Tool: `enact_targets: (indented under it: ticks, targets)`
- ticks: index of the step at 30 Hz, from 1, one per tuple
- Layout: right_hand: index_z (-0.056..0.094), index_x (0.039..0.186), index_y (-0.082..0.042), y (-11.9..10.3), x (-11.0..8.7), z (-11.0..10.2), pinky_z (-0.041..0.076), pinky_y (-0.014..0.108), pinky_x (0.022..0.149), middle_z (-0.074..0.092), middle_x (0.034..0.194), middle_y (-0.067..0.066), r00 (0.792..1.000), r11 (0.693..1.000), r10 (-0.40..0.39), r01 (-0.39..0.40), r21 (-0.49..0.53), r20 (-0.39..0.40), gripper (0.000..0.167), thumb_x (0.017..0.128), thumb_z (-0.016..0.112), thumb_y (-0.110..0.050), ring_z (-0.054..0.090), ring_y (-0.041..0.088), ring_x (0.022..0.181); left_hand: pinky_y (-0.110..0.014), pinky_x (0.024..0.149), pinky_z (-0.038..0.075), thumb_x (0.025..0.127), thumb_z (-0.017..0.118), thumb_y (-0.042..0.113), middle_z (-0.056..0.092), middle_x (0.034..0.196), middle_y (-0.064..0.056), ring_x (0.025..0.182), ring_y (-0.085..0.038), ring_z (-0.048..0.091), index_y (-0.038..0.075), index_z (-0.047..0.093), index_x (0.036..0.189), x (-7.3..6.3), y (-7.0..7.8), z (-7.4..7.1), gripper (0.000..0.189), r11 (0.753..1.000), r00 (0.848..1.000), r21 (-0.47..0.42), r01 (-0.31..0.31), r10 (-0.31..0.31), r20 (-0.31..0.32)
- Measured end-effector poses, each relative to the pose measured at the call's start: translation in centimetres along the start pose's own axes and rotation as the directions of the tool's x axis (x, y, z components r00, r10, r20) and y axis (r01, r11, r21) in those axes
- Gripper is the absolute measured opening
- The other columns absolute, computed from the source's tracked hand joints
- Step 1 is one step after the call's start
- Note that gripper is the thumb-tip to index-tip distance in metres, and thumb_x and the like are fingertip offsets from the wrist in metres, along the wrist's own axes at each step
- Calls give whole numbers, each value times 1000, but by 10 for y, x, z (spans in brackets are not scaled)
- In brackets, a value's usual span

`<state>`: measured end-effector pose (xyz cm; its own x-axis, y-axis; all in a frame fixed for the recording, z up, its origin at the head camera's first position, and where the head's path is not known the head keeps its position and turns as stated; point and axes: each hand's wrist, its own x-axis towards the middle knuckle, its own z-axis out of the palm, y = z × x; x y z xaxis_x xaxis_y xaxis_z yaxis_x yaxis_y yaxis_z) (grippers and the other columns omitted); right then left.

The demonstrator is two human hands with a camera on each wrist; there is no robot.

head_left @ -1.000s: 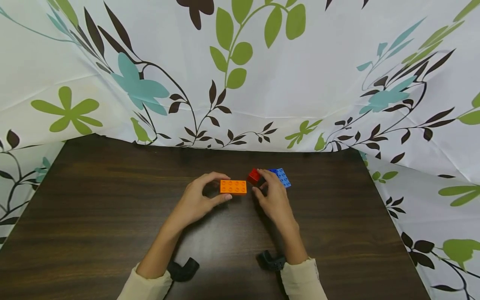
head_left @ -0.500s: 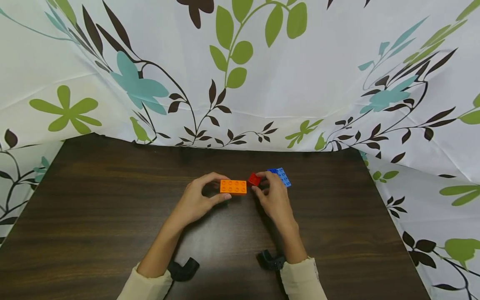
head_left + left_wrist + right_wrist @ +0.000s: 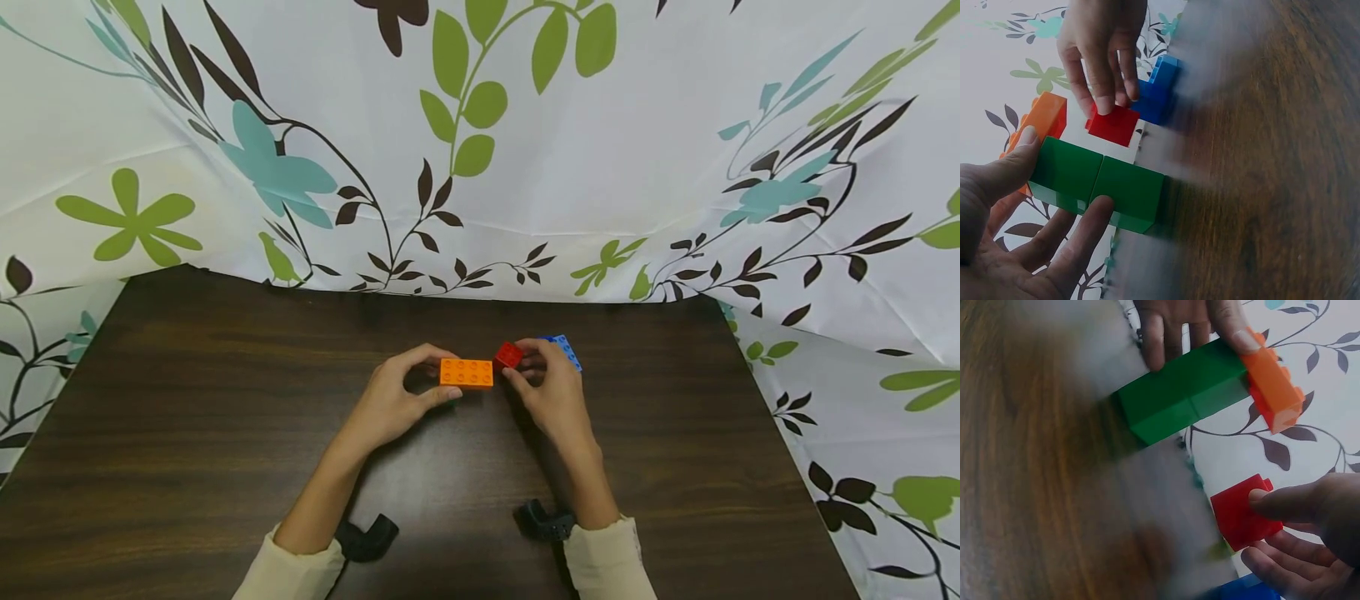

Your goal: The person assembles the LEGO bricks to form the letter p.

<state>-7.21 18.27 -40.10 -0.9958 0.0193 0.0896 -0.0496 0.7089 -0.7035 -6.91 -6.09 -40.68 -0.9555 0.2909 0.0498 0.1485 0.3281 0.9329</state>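
My left hand grips a stack of toy building bricks, thumb on one side and fingers on the other. An orange brick with studs upward tops it, and green bricks lie beneath, seen in both wrist views. Just right of the stack, my right hand pinches a small red brick between thumb and fingers. In the right wrist view the red brick is apart from the stack. Beyond the right hand, a light blue brick and a darker blue one are partly hidden.
A dark wood-grain table lies under both hands. White fabric with printed leaves and flowers hangs along its back edge and sides. Black wrist mounts sit beside the cream sleeves.
The red brick has turned in my right hand, so its studded top now faces the head camera. The right hand has shifted slightly right, covering more of the blue bricks. The left hand stays put.
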Motion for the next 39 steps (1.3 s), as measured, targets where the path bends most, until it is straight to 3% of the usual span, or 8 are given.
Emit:
enact_targets:
  ticks: [12,20,39]
  targets:
    - [71,125,-7,-13,-3,-8,65,36,91,72,119,11,999,997,-45,47,68,-30,39,90,88,-8,75,26,106,-60,105,54,88,90,16,79,119,-5,113,-28,71,18,74,123,0,-1,-2,39,1000,1000,5,-3,3,-3]
    - [71,126,-6,-20,-6,-13,65,40,94,71,119,12,996,990,-75,79,120,-39,40,90,88,-8,74,31,108,-61,105,53,88,90,16,79,121,-6,113,-28,71,17,74,123,-1,-2,-2,38,1000,1000,6,1,-1,6]
    - [72,129,-8,-36,-13,-29,63,40,98,69,126,10,991,985,-114,122,124,-75,43,89,89,-8,71,24,106,-58,106,54,88,90,18,79,121,-5,114,-28,71,17,74,123,1,-2,1,38,1000,1000,15,20,-21,13]
